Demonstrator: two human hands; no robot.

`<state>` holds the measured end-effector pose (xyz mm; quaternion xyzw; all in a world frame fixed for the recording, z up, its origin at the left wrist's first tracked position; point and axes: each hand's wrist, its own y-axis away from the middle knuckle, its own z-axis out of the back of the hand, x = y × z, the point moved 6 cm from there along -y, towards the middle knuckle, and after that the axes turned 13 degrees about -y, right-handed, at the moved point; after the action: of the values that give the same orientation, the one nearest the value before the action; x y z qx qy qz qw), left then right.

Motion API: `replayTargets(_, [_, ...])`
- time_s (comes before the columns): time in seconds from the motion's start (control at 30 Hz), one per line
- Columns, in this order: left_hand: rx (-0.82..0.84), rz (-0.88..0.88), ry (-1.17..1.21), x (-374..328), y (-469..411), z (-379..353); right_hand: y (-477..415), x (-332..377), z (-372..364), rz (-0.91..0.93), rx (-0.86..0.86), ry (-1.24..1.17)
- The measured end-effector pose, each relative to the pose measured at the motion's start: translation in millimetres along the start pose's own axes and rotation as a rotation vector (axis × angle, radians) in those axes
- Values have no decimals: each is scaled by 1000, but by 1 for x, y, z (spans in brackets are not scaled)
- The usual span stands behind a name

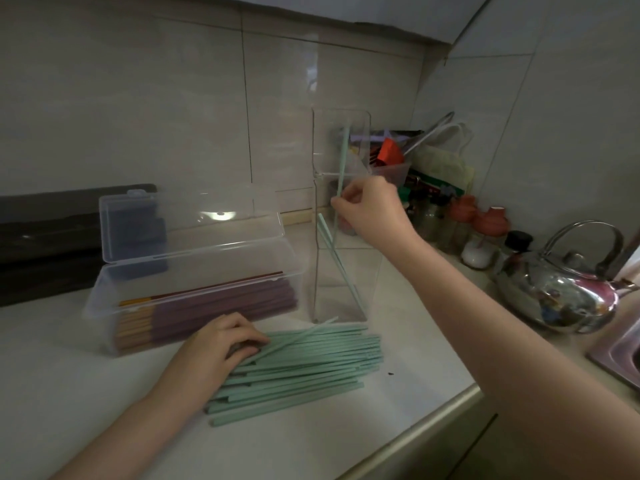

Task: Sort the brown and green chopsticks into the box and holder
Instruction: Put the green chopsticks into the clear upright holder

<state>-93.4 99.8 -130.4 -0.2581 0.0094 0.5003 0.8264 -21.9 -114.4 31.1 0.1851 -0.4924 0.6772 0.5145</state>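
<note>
A clear tall holder (341,271) stands on the white counter, with a couple of green chopsticks leaning inside. My right hand (372,211) pinches one green chopstick (343,157) upright at the holder's open front. A pile of green chopsticks (311,365) lies in front of the holder. My left hand (221,344) rests on the pile's left end, fingers curled on a chopstick that sticks up from it. To the left, a clear box (194,289) with its lid raised holds several brown chopsticks (221,303) lying flat.
A steel kettle (561,292) stands at the right near a sink corner (620,355). Spice jars (481,237) and a tub of utensils (391,161) crowd the back corner behind the holder. A dark object (52,233) lies along the wall at the left.
</note>
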Motion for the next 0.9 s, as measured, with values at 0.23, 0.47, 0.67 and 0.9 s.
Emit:
replayTargets(0.23, [-32, -53, -169, -7, 0, 2, 2, -12, -20, -60, 195, 402])
replayTargets(0.47, [-81, -70, -220, -8, 3, 5, -1, -9, -22, -123, 263, 559])
replayTargets(0.67, [-77, -70, -224, -4, 1, 3, 41, 22, -18, 205, 117, 400])
replayTargets(0.9, [-92, -130, -423, -16, 1, 11, 126, -30, -90, 253, 668, 371])
